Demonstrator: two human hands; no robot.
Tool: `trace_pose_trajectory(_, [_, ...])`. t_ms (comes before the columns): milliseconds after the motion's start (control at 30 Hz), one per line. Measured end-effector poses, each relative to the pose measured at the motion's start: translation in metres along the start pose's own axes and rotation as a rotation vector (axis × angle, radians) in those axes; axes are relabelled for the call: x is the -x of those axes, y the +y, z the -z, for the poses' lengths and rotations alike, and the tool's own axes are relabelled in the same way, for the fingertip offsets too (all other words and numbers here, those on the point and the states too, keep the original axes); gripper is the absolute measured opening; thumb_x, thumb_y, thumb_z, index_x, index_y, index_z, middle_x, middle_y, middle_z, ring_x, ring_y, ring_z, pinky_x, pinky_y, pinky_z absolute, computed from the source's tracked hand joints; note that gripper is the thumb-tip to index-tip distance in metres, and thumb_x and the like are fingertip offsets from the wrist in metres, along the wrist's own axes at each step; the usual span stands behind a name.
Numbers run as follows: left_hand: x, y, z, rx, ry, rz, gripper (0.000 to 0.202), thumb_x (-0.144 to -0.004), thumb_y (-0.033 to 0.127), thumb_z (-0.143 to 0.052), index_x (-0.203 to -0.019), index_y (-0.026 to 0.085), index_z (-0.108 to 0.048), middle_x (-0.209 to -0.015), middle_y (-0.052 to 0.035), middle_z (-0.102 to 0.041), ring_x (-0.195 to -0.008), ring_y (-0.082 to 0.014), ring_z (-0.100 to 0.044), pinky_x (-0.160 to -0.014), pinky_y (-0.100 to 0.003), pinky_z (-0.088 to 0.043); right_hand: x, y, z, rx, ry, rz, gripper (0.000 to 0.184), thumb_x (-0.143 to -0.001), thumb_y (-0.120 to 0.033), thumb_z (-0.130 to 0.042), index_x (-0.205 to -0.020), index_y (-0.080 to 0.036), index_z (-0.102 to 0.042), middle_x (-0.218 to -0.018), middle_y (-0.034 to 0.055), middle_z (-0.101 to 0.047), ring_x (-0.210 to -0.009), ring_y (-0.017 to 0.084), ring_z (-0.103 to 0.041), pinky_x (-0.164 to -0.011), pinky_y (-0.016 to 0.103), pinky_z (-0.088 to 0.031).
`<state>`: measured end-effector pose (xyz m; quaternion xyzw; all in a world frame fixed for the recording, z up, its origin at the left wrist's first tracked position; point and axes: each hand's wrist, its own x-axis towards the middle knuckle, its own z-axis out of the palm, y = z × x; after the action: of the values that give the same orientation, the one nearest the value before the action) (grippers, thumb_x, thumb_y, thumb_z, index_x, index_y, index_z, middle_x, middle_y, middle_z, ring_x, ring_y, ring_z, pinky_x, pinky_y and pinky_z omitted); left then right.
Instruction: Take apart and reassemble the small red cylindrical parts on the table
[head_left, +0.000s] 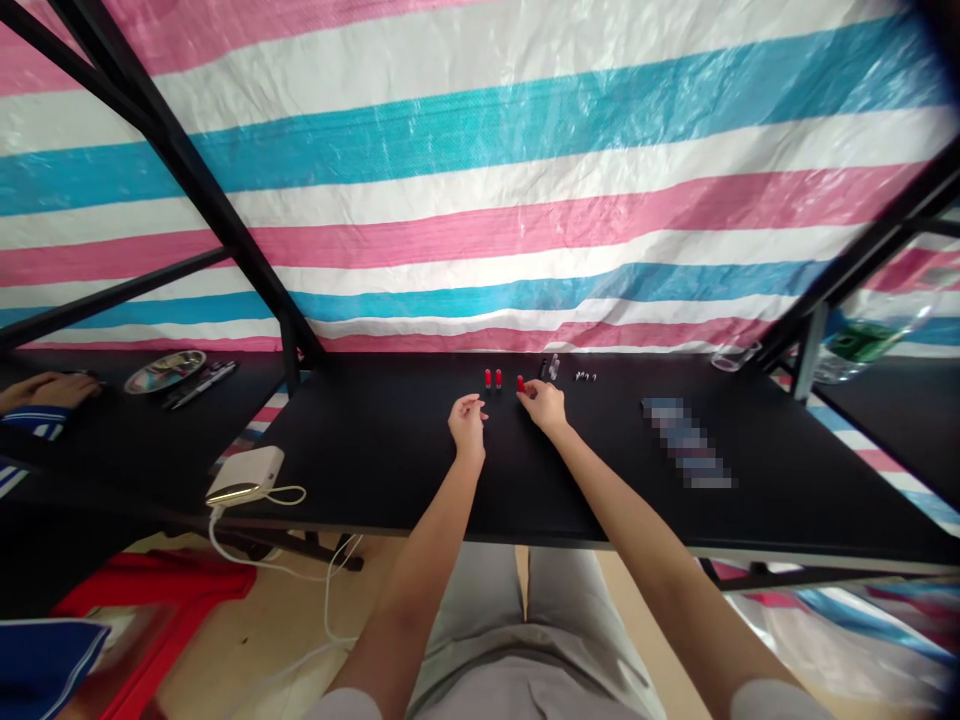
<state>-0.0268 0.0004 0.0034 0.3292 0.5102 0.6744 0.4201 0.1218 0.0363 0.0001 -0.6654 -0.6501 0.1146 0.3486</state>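
Observation:
Two small red cylinders [493, 380] stand side by side on the black table [360, 440], toward its back. My right hand [545, 404] pinches another small red cylinder [520, 384] between thumb and fingertips, just to the right of that pair. Loosely bent, with the fingers apart, my left hand [468, 425] hovers in front of the pair and appears to hold nothing. Behind my right hand lie a small dark piece [544, 368] and a clear piece [554, 367]. Several tiny shiny pieces [585, 377] lie in a row farther right.
A white box-shaped device [247, 474] with cables sits at the left front edge. On the right are a blurred-out flat object [686, 443], a clear cup [735, 355] and a plastic bottle [862, 340]. At the neighbouring left table are another person's hands [56, 390], a metal dish [166, 371] and pens [202, 385].

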Motion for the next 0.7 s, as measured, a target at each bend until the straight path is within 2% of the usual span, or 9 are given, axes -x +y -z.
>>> trace_pose_trajectory(167, [0.001,0.001,0.0,-0.031,-0.009,0.009,0.018,-0.066,0.021,-0.054,-0.082,0.014,-0.058,-0.07,-0.0006,-0.058,-0.048,-0.0046,-0.049,-0.041,-0.015,-0.031,-0.018,-0.011,-0.016,0.038,-0.028,-0.039,0.009,-0.074,-0.03,-0.058,-0.078,-0.022,-0.061,-0.075,0.0008,-0.066,-0.082,0.019,-0.057,-0.073,0.031,-0.035])
trace_pose_trajectory(367, [-0.001,-0.003,0.001,-0.065,-0.026,0.016,0.019,-0.068,0.021,-0.051,-0.084,0.014,-0.058,-0.077,-0.0024,-0.061,-0.05,-0.005,-0.051,-0.043,-0.016,-0.034,-0.022,-0.01,-0.028,0.089,-0.024,-0.006,0.009,-0.075,-0.027,-0.056,-0.076,-0.021,-0.061,-0.075,0.0029,-0.064,-0.083,0.02,-0.055,-0.071,0.031,-0.035])
trace_pose_trajectory(700, [-0.001,-0.003,0.001,-0.077,-0.035,0.014,0.018,-0.067,0.02,-0.052,-0.082,0.014,-0.059,-0.075,-0.0016,-0.061,-0.051,-0.0052,-0.051,-0.05,-0.018,-0.04,-0.021,-0.01,-0.028,0.158,-0.027,-0.006,0.011,-0.075,-0.03,-0.057,-0.079,-0.02,-0.061,-0.083,0.0046,-0.063,-0.085,0.02,-0.054,-0.071,0.031,-0.035])
